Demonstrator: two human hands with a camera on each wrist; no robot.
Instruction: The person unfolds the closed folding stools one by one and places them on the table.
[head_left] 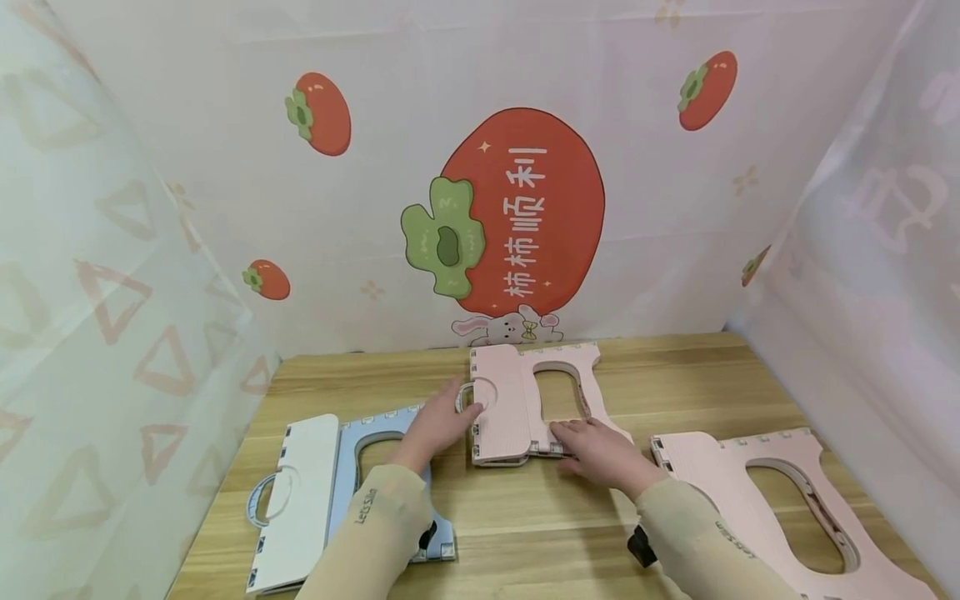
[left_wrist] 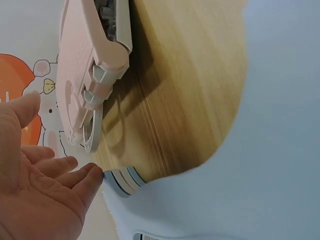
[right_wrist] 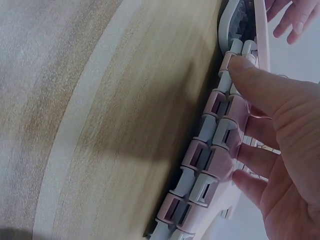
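Fronting persimmon-print backdrop (head_left: 517,208): woodgrain table (head_left: 540,517), pink stool (head_left: 516,408)

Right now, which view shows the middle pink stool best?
Head, showing nearly the whole middle pink stool. Left wrist crops it near the handle; right wrist shows one hinged edge partly behind the right hand.

Head view: bright, diffuse light; curtain (head_left: 112,292) washed-out at left edge, to my eye. Left wrist: soft shadow, upper centre, on table (left_wrist: 185,75) beside pink stool (left_wrist: 77,70). Right wrist: broad, soft-edged shadow mid-frame.
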